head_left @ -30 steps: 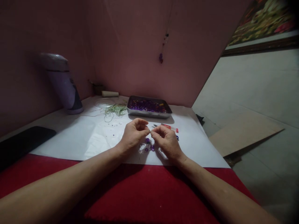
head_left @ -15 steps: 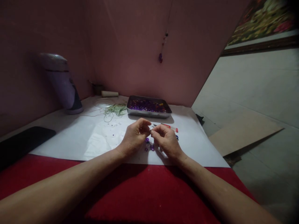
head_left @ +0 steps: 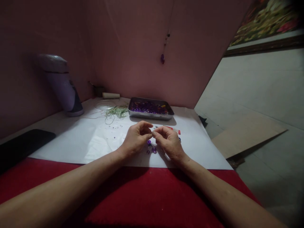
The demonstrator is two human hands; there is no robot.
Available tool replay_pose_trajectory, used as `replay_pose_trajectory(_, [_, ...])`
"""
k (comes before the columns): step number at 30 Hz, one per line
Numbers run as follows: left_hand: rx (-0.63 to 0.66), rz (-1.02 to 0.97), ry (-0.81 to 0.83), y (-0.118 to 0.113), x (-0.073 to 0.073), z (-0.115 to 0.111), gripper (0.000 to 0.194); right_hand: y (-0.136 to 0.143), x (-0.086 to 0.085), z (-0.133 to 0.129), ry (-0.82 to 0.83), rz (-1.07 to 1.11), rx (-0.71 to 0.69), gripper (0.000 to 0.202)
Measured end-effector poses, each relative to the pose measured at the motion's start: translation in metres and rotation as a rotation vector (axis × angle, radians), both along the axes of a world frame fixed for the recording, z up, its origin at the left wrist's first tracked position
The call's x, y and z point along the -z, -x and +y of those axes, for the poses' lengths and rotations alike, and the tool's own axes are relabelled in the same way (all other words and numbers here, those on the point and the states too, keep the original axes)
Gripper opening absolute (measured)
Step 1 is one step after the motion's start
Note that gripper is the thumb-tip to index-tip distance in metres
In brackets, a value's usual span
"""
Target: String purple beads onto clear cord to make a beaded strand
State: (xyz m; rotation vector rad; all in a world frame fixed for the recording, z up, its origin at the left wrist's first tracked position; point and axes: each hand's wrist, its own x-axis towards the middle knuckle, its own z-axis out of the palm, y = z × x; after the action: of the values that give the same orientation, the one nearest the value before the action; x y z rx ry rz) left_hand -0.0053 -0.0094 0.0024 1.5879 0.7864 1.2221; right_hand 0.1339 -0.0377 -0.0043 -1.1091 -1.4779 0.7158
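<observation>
My left hand (head_left: pixel 136 137) and my right hand (head_left: pixel 169 142) meet fingertip to fingertip above the white paper (head_left: pixel 99 145). Both are closed in a pinch, and what lies between the tips is too small to make out. Several purple beads (head_left: pixel 152 147) with thin thread show just below and between the hands. A small thread snipper with red parts (head_left: pixel 175 130) lies behind my right hand, partly hidden by it. One dark bead (head_left: pixel 180 139) peeks out at the right of that hand.
Behind my hands stands a metal tray (head_left: pixel 152 116) of purple beads. Left of it lie tangled green thread (head_left: pixel 117 111) and a pale roll (head_left: pixel 110 95). A purple bottle (head_left: pixel 63 85) and a black flat object (head_left: pixel 28 142) are at left. A beaded strand (head_left: pixel 162 58) hangs against the wall.
My fingertips have come slightly closer together, with both hands still pinched in nearly the same place. The whole view has shifted a little.
</observation>
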Motion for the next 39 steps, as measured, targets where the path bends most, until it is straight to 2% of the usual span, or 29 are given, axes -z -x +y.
replay_pose_trajectory(5, [-0.071, 0.057, -0.005, 0.001, -0.003, -0.001, 0.015, -0.001, 0.0, 0.0, -0.005, -0.014, 0.002, 0.014])
replay_pose_trajectory(13, [-0.051, 0.131, -0.131, 0.001, -0.001, -0.001, 0.007, -0.001, 0.002, 0.0, 0.018, -0.007, 0.005, 0.013])
replay_pose_trajectory(19, [-0.096, 0.202, -0.165, 0.002, -0.003, -0.001, 0.008, 0.0, 0.0, 0.0, 0.017, 0.011, 0.007, 0.013])
replay_pose_trajectory(25, [-0.117, 0.19, -0.107, 0.001, -0.006, -0.001, 0.009, 0.002, -0.005, -0.004, 0.06, 0.055, 0.002, 0.014])
replay_pose_trajectory(31, [-0.106, 0.099, -0.014, -0.001, -0.002, 0.0, 0.006, 0.005, -0.011, -0.007, 0.135, 0.174, 0.023, 0.01])
replay_pose_trajectory(39, [-0.101, 0.1, 0.018, -0.001, -0.004, -0.002, 0.006, 0.004, -0.011, -0.007, 0.116, 0.217, 0.04, 0.005])
